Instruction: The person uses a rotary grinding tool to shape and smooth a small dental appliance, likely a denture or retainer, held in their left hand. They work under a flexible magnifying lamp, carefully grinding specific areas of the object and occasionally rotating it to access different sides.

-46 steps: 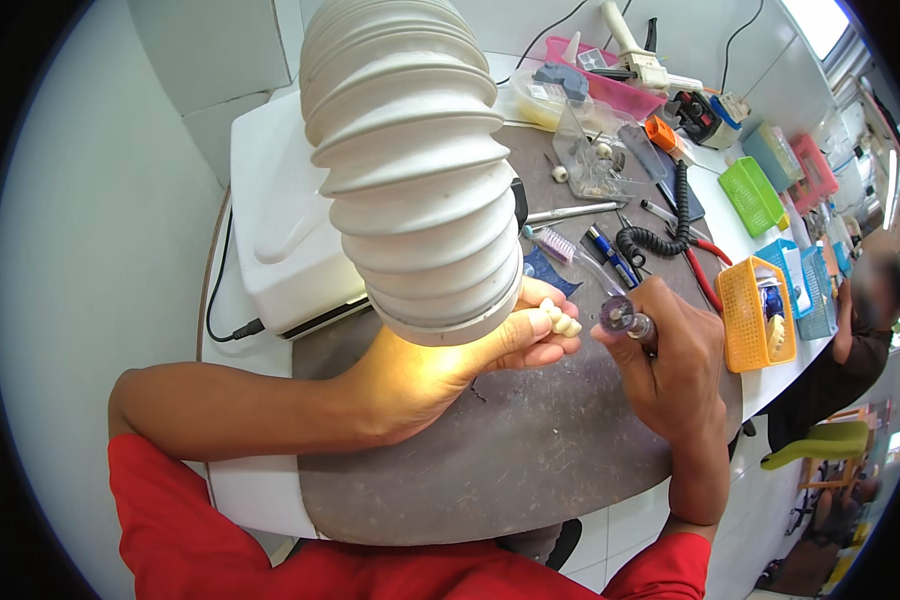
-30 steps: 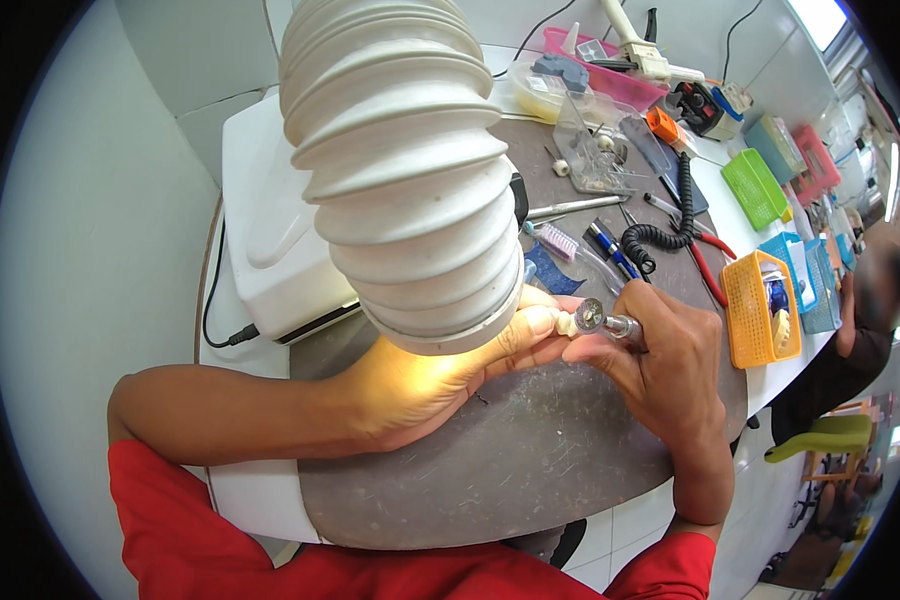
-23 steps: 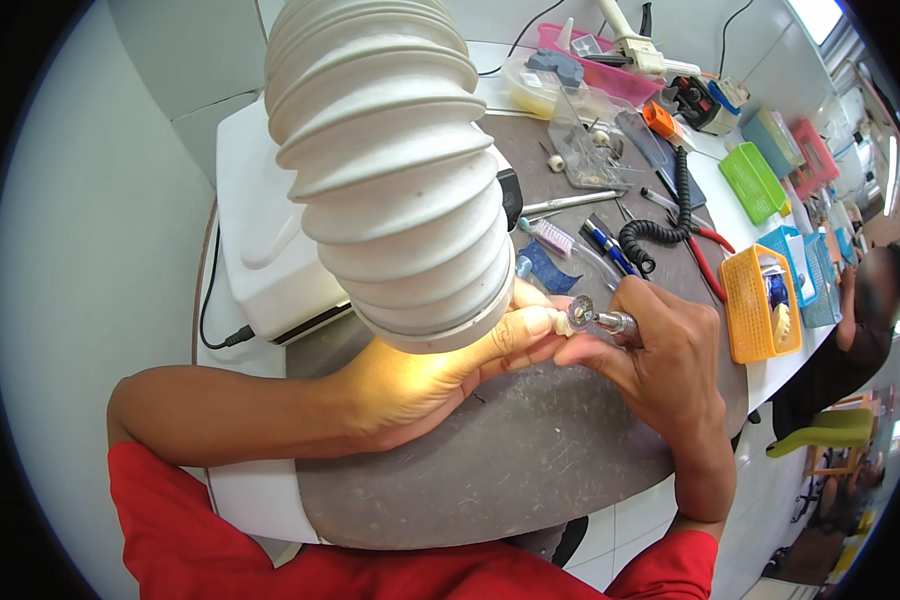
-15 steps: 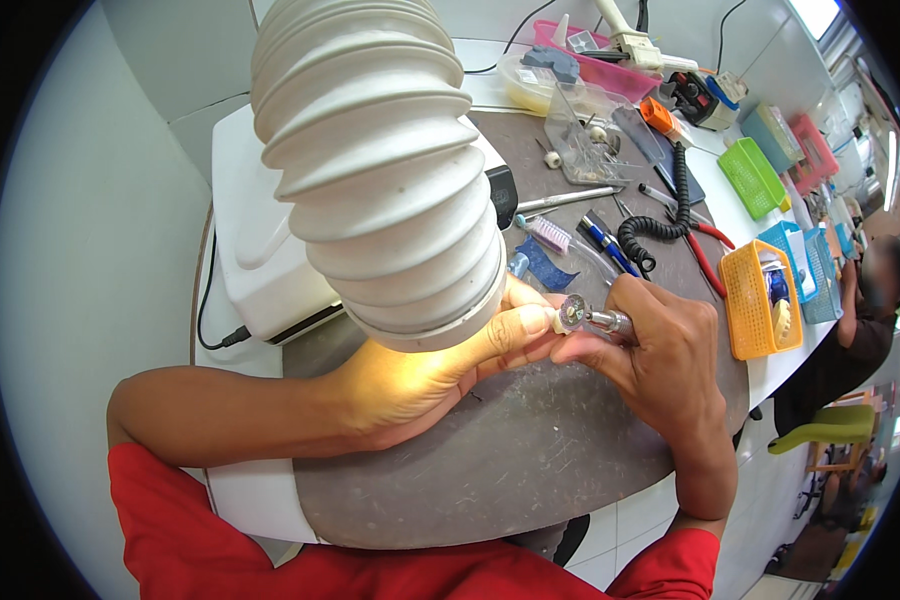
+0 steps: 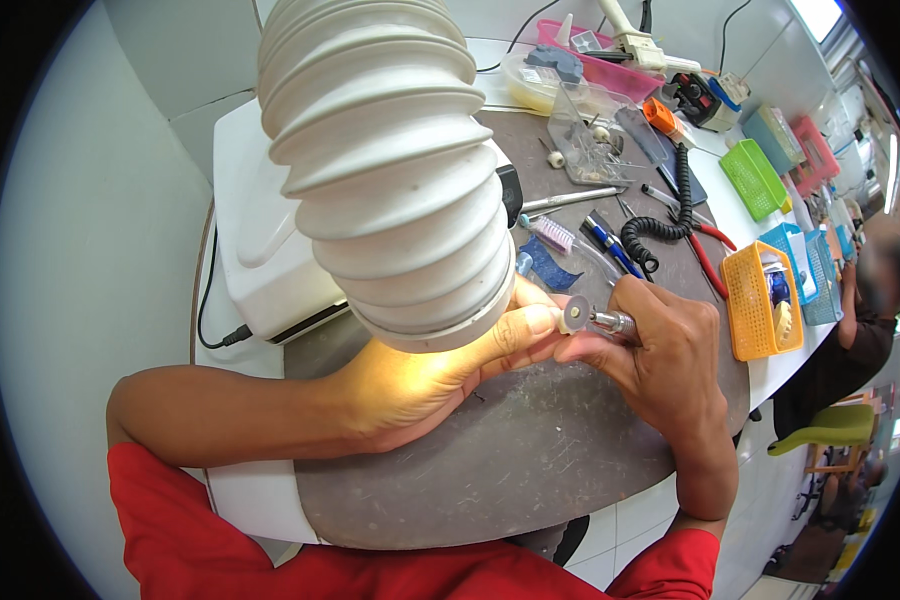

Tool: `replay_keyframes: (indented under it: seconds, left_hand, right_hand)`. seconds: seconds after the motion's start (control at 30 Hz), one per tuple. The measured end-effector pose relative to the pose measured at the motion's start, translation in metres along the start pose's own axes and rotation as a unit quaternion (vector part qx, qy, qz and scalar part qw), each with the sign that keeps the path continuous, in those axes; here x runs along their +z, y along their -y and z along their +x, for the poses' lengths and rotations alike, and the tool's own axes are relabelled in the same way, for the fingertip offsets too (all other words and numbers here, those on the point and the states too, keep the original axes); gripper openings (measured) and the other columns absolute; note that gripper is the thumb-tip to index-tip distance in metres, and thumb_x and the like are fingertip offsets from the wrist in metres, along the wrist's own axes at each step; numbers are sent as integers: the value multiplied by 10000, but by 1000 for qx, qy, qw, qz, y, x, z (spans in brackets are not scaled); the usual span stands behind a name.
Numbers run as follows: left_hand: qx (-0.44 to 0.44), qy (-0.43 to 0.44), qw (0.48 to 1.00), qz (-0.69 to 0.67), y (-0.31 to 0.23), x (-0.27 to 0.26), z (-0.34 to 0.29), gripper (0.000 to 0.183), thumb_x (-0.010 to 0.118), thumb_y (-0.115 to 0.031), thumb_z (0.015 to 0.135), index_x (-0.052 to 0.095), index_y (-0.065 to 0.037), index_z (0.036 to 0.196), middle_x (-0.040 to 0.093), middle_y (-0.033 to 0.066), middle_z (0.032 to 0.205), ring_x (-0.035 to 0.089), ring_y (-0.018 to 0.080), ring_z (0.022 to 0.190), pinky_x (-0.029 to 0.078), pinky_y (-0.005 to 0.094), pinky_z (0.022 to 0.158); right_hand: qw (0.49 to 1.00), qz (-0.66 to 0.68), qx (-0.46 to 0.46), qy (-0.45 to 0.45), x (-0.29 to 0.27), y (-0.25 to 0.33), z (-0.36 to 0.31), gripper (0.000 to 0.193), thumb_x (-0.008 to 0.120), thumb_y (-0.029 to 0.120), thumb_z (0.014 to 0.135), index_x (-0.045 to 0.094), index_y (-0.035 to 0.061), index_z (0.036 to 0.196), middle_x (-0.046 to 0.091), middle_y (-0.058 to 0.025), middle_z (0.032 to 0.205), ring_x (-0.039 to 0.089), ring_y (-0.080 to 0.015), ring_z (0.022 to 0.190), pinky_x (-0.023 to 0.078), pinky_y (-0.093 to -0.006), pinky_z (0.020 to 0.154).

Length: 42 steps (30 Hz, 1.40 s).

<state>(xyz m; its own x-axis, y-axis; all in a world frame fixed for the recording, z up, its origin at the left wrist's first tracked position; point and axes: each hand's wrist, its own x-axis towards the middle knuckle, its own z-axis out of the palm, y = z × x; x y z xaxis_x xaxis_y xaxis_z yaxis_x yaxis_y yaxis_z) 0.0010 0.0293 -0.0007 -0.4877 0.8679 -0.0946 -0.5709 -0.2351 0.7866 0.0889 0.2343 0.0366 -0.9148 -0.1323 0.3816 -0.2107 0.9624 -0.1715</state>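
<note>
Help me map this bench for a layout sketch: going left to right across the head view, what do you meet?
White boxy machine → white ribbed suction hose → left hand → small grinding disc on a metal handpiece → right hand → orange plastic basket.

Left hand lying palm-up, fingers curled in and thumb pinched shut, bare left arm stretched across from the left, right hand curled tight in a grip, fingertips touching the left hand's, both sleeves red
</note>
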Motion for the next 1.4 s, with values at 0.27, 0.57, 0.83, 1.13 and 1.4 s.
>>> replay_keyframes:
  seconds: [0.27, 0.57, 0.83, 1.13, 1.4]
  left_hand:
    - [12, 9, 1000, -15, 2, -1, 0, 118, 586, -152, 1019, 580, -48, 1076, 577, 201, 1313, 535, 233, 1277, 390, 395, 1129]
    - [4, -2, 1000, -11, 0, 1, -1, 114, 581, -151, 1021, 580, -50, 1075, 568, 209, 1339, 551, 226, 1260, 407, 374, 1118]
    - [19, 8, 1000, -24, 2, 0, -1, 113, 581, -149, 1021, 588, -44, 1063, 584, 201, 1316, 545, 228, 1275, 398, 383, 1134]
    - [17, 10, 1000, -20, 1, 2, 0, 101, 578, -137, 1020, 596, -44, 1054, 603, 175, 1293, 555, 223, 1258, 410, 387, 1124]
    - [20, 5, 999, -31, 4, 0, -1, 110, 564, -125, 1026, 592, -41, 1090, 598, 174, 1301, 548, 235, 1274, 425, 392, 1113]
  right_hand:
    - [1000, -1, -4, -2, 0, 0, 0, 572, 768, 586, 746, 486, 90, 711, 534, -53, 589, 549, -219, 463, 392, -351, 440]
    - [1000, -1, 0, 5, 0, 0, 0, 566, 771, 578, 747, 485, 91, 708, 533, -50, 593, 545, -216, 465, 388, -349, 443]
    - [1000, 8, 17, -7, 2, 2, -1, 583, 801, 569, 683, 511, 63, 695, 489, -67, 560, 489, -250, 464, 387, -346, 467]
    - [1000, -1, -1, 5, 0, 1, -1, 557, 777, 564, 750, 495, 88, 689, 530, -54, 580, 549, -224, 466, 398, -349, 444]
    - [1000, -2, 8, 1, -3, 2, 1, 561, 802, 555, 726, 489, 91, 695, 516, -45, 576, 556, -218, 477, 399, -346, 450]
